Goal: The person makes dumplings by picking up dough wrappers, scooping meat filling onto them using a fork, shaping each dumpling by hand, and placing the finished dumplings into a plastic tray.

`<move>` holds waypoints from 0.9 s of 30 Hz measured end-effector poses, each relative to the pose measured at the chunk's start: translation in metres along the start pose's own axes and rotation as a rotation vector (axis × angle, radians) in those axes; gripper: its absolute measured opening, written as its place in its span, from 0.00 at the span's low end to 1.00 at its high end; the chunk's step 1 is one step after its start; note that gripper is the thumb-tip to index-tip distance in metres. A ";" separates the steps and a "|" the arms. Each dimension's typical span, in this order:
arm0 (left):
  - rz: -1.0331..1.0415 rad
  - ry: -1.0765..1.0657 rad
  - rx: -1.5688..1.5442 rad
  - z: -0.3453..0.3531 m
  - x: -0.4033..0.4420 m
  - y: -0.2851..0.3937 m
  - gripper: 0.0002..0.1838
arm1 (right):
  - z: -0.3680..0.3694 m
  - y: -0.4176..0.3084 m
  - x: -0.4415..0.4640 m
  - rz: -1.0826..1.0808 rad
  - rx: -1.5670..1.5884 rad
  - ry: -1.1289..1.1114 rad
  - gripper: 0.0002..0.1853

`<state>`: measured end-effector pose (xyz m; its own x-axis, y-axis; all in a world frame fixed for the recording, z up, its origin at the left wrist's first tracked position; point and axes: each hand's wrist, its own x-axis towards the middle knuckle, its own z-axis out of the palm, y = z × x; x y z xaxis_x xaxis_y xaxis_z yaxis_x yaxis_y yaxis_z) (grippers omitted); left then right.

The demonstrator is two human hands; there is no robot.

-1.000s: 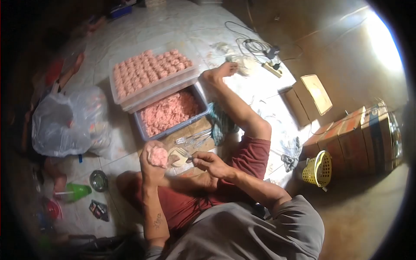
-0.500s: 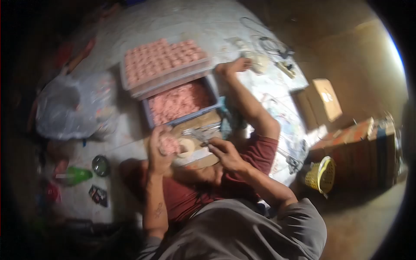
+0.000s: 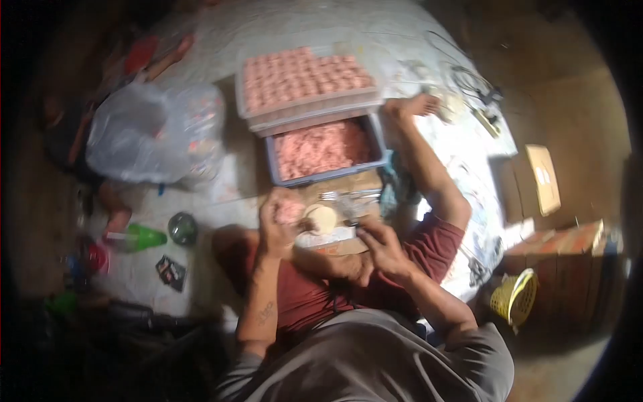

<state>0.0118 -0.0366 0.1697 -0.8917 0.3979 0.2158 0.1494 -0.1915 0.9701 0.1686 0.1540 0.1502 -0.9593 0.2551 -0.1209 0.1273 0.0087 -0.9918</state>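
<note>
My left hand (image 3: 273, 228) is closed around a lump of pink mince (image 3: 289, 210), held up beside a round cream-coloured stack (image 3: 321, 220) that looks like dough wrappers. My right hand (image 3: 383, 246) pinches a small dark-ended tool (image 3: 353, 223) to the right of that stack; its kind is too blurred to tell. Just beyond both hands, a blue-grey tub (image 3: 328, 175) holds loose pink mince (image 3: 320, 149). Clear plastic trays (image 3: 315, 110) are stacked over its far side, the top one filled with rows of small pink pieces (image 3: 301, 77). Metal utensils (image 3: 358, 197) lie between tub and stack.
A large clear plastic bag (image 3: 127, 144) stands on the left, with another person's arm and leg near it. A green object (image 3: 146, 237), a dark round dish (image 3: 182, 229) and a black packet (image 3: 171, 273) lie below. Rightward are cardboard boxes (image 3: 559, 268), a yellow basket (image 3: 514, 298) and cables (image 3: 469, 80).
The view has turned, so the whole scene sits farther right. My left hand, still around the pink mince, is slightly raised. My right hand has drawn back a little towards my body.
</note>
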 end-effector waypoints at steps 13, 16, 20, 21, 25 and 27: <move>0.036 -0.219 0.404 -0.004 0.012 -0.028 0.30 | -0.019 -0.065 0.018 -0.270 -0.212 0.134 0.14; -0.108 -0.263 0.563 -0.001 0.012 -0.031 0.31 | -0.031 -0.068 0.021 -0.323 -0.356 0.088 0.13; -0.128 -0.309 0.294 0.021 0.010 -0.005 0.26 | -0.044 -0.072 0.028 -0.365 -0.349 -0.095 0.15; -0.093 -0.314 0.196 0.024 0.009 0.001 0.23 | -0.047 -0.074 0.028 -0.351 -0.323 -0.127 0.15; -0.046 -0.306 0.359 0.006 0.008 -0.027 0.15 | -0.054 -0.074 0.032 -0.347 -0.343 -0.186 0.14; -0.107 -0.291 0.395 0.004 0.006 -0.033 0.17 | -0.055 -0.076 0.032 -0.362 -0.343 -0.195 0.14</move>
<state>0.0031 -0.0242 0.1390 -0.7630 0.6414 0.0804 0.2645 0.1963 0.9442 0.1421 0.2145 0.2237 -0.9819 -0.0073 0.1891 -0.1771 0.3868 -0.9050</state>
